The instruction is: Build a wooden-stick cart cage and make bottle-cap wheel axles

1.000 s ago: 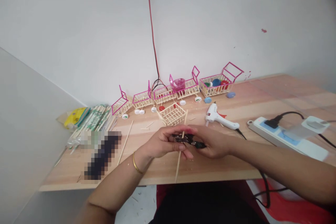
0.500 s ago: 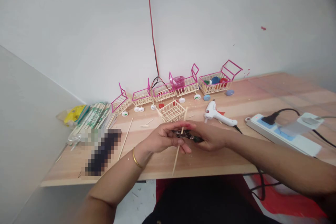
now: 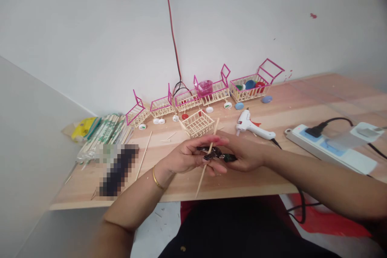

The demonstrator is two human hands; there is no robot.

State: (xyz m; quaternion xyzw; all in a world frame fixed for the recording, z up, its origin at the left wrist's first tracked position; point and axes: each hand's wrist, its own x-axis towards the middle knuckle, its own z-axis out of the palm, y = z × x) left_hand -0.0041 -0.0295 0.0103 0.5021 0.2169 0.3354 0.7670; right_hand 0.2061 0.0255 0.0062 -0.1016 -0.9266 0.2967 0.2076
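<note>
Near the table's front edge, my left hand (image 3: 193,155) is closed around a thin wooden stick (image 3: 203,177), which slants upward through the fingers. My right hand (image 3: 242,153) grips a dark hand tool (image 3: 219,154), apparently pliers or cutters, whose metal head meets the stick at my left fingers. Part of the tool is hidden by both hands. Just beyond them sits a small stick basket (image 3: 198,124) without pink edging.
Pink-edged stick carts (image 3: 249,88) line the wall. A white glue gun (image 3: 254,127) and a power strip (image 3: 332,149) lie right. Bundled sticks (image 3: 104,133), a pixelated dark object (image 3: 119,171) and a loose stick (image 3: 144,155) are left.
The view has shifted slightly. Both hands still hold the stick and tool together, with the stick a little more slanted.
</note>
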